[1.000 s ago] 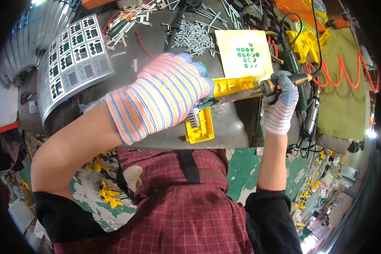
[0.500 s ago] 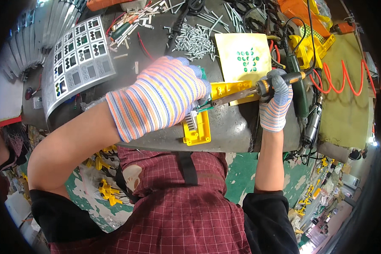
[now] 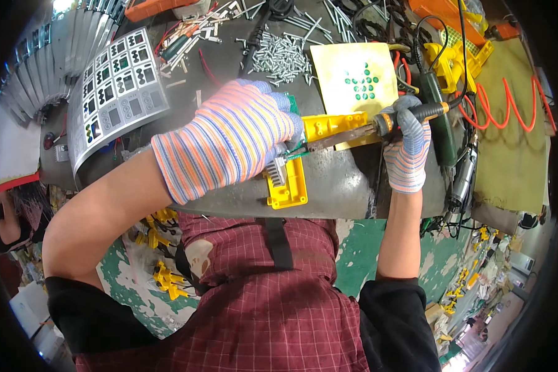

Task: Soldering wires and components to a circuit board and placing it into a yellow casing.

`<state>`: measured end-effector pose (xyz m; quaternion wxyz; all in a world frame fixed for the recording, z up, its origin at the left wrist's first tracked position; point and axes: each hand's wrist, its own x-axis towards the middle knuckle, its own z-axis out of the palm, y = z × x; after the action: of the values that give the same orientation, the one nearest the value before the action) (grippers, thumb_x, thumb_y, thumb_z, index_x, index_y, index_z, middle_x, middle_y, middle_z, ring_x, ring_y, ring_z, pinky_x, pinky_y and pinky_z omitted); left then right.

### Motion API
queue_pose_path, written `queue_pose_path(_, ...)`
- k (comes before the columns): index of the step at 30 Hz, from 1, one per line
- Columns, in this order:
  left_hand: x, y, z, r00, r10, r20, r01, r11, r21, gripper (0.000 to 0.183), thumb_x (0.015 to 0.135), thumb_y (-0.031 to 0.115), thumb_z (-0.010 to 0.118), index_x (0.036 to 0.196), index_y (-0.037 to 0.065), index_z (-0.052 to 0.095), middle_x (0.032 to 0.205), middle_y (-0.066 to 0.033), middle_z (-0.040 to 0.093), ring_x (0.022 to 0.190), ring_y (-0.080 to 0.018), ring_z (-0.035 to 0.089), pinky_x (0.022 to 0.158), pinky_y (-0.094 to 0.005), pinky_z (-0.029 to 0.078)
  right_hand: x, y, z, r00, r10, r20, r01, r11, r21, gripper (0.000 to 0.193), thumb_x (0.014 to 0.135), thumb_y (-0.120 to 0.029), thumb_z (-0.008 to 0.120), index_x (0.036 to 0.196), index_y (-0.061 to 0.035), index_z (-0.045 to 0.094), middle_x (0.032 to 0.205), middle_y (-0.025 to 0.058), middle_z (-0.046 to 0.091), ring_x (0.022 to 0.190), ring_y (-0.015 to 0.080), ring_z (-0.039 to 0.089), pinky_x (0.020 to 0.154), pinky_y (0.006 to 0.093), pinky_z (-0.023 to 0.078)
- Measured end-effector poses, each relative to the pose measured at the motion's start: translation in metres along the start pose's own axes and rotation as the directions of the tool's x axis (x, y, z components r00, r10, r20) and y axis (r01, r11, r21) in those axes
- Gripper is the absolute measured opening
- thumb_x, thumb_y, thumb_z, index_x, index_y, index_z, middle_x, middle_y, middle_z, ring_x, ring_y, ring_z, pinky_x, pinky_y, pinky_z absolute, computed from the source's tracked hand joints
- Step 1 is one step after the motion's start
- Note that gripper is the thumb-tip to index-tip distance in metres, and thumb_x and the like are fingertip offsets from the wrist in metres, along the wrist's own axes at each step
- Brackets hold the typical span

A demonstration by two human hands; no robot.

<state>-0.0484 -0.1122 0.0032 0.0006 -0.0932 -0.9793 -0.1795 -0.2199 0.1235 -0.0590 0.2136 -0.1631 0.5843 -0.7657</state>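
Observation:
My left hand (image 3: 239, 133), in a striped knit glove, closes on a green circuit board (image 3: 297, 151) that is mostly hidden under its fingers. A finned metal heat sink (image 3: 276, 173) sticks out below them, over a yellow plastic housing (image 3: 290, 193) near the bench edge. Also gloved, my right hand (image 3: 407, 146) grips a soldering iron (image 3: 426, 112) with a black and yellow handle. Its long metal shaft points left and its tip comes close to the board; whether they touch I cannot tell. Behind the shaft lies another yellow plastic part (image 3: 335, 126).
A yellow sheet (image 3: 353, 62) with green dots lies beyond the iron. Loose screws (image 3: 282, 59) are heaped behind my left hand. A curved printed panel sheet (image 3: 121, 84) stands at left. To the right are a dark green tool (image 3: 440, 121) and a coiled red hose (image 3: 508, 118).
The whole view has shifted slightly. Both hands keep their holds, and the iron's tip stays close to the board.

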Motion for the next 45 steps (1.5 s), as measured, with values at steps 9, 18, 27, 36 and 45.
queue_pose_path(9,-0.003,-0.002,0.002,0.999,0.047,-0.019,-0.047,0.999,0.0,0.017,0.073,0.019,0.075,0.089,0.014,0.071,0.084,-0.008,0.063,0.083,-0.0317,0.062,0.078,-0.0436,0.048,-0.012,-0.02,-0.001,0.994,-0.04,-0.106,0.056,0.986,0.155,0.022,0.087,-0.019,0.065,0.103,-0.0067,0.056,0.084,0.0087,0.063,0.077,0.0233,0.063,0.076,0.0352,0.054)
queue_pose_path(18,-0.005,-0.004,0.006,0.987,0.121,-0.106,-0.117,0.992,0.043,0.018,0.072,0.018,0.074,0.089,0.013,0.07,0.083,-0.0104,0.062,0.082,-0.0324,0.061,0.077,-0.0444,0.048,-0.01,-0.019,-0.004,0.989,-0.113,-0.095,0.128,0.977,0.172,0.025,0.087,-0.017,0.065,0.107,-0.0049,0.057,0.091,0.0078,0.063,0.081,0.0258,0.066,0.079,0.0386,0.056)
queue_pose_path(27,-0.004,-0.006,0.014,0.981,0.134,-0.138,-0.125,0.99,0.069,0.019,0.072,0.018,0.074,0.09,0.012,0.071,0.083,-0.0111,0.063,0.082,-0.0325,0.061,0.077,-0.0453,0.049,-0.01,-0.014,0.002,0.981,-0.147,-0.126,0.163,0.978,0.131,0.022,0.087,-0.015,0.067,0.105,-0.0063,0.059,0.09,0.0088,0.065,0.083,0.0248,0.066,0.081,0.0387,0.056)
queue_pose_path(36,-0.011,-0.008,0.005,0.989,0.002,-0.146,-0.036,0.972,-0.231,0.023,0.075,0.014,0.076,0.095,0.01,0.068,0.089,-0.0111,0.064,0.084,-0.0323,0.063,0.083,-0.0449,0.049,-0.011,-0.011,0.006,0.967,-0.168,-0.193,0.169,0.986,-0.016,0.03,0.082,-0.02,0.073,0.106,-0.0064,0.06,0.09,0.0064,0.064,0.081,0.0187,0.065,0.077,0.033,0.056)
queue_pose_path(45,-0.042,-0.006,0.02,0.907,-0.137,-0.399,-0.039,0.914,-0.403,0.018,0.08,0.005,0.074,0.096,0.009,0.066,0.093,-0.0058,0.064,0.091,-0.0272,0.063,0.101,-0.048,0.044,-0.01,-0.013,0.01,0.972,-0.158,-0.172,0.158,0.987,-0.014,0.029,0.083,-0.021,0.072,0.105,-0.0071,0.061,0.089,0.0034,0.062,0.08,0.0157,0.063,0.075,0.0299,0.053)
